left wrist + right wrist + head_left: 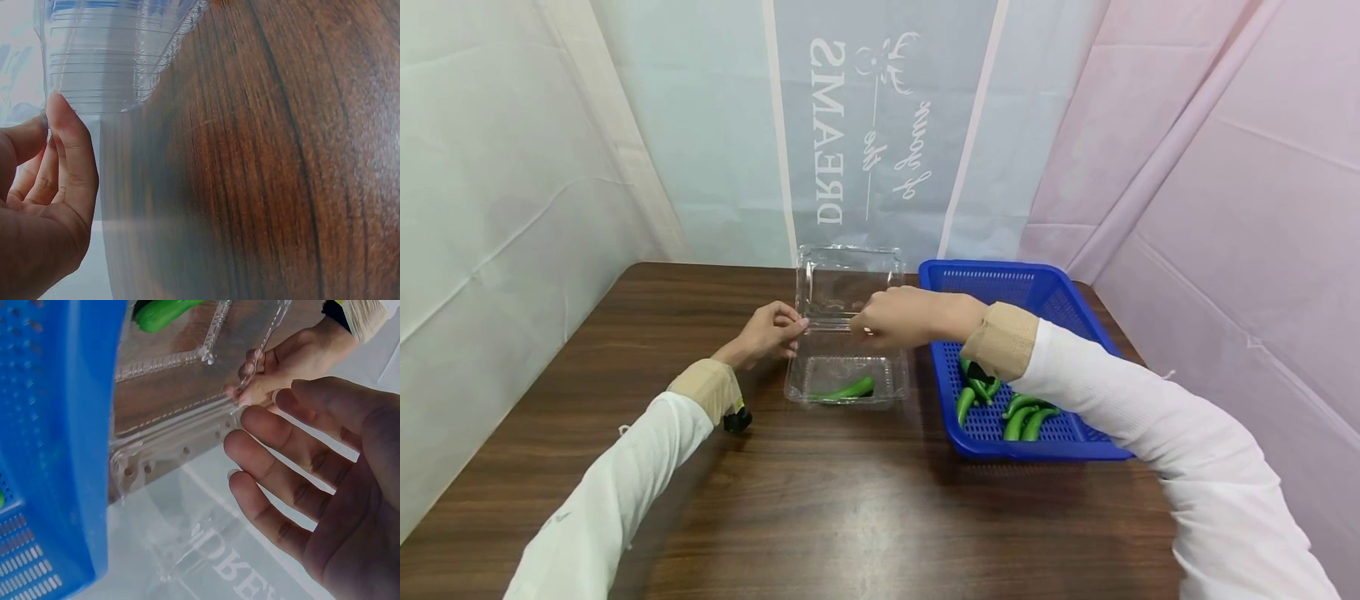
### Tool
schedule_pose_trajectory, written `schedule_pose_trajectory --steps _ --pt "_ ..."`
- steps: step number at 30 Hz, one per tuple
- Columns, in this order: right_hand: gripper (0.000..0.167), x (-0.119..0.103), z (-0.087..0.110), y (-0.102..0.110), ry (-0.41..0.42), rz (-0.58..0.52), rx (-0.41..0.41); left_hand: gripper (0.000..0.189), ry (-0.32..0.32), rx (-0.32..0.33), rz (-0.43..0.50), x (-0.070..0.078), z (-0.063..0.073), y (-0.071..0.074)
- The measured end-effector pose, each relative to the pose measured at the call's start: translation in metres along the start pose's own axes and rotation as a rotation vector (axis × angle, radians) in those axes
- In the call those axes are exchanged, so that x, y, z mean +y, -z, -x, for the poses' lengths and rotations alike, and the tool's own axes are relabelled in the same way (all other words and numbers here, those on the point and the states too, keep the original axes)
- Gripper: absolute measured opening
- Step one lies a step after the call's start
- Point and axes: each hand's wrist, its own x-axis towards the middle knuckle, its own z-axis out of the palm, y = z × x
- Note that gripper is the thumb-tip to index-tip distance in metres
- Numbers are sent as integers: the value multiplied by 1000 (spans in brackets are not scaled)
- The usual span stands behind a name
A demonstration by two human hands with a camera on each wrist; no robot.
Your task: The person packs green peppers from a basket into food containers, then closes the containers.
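A clear plastic clamshell box (892, 377) stands with its lid (850, 279) raised at the back. One long green pepper (847, 390) lies in its base near the front. At the left end of the hinge, my left hand (767, 335) pinches the box's edge between thumb and index finger; the left wrist view shows this grip (53, 206). Over the right part of the hinge is my right hand (898, 317). In the right wrist view that hand (312, 469) has its fingers relaxed and spread, with nothing in them.
To the right of the box stands a blue plastic basket (946, 408), holding several green peppers (1030, 417) at its front. My right forearm passes over the basket. Behind the brown wooden table (820, 508) hangs a printed cloth (872, 125), with more cloth at both sides.
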Motion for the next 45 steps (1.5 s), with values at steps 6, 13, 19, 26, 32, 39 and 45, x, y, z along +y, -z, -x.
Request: schedule_pose_trajectory --steps 6,13,19,26,32,39,45 --pt "8 16 18 0 1 -51 84 23 -5 -3 4 1 2 1" --pt "14 39 41 -4 -78 -67 146 23 -2 2 10 -1 3 2" --pt "13 54 56 -11 -111 -87 171 21 2 4 15 -2 2 2" --pt "17 69 68 -26 -141 -130 160 21 18 2 21 0 2 3" --pt "16 86 76 -43 -155 -131 118 23 11 -5 10 2 2 2" --pt "10 97 82 -64 -196 -179 -23 21 13 -4 16 2 2 2" --pt "11 100 84 -83 -260 -238 -153 21 15 1 11 1 2 1"
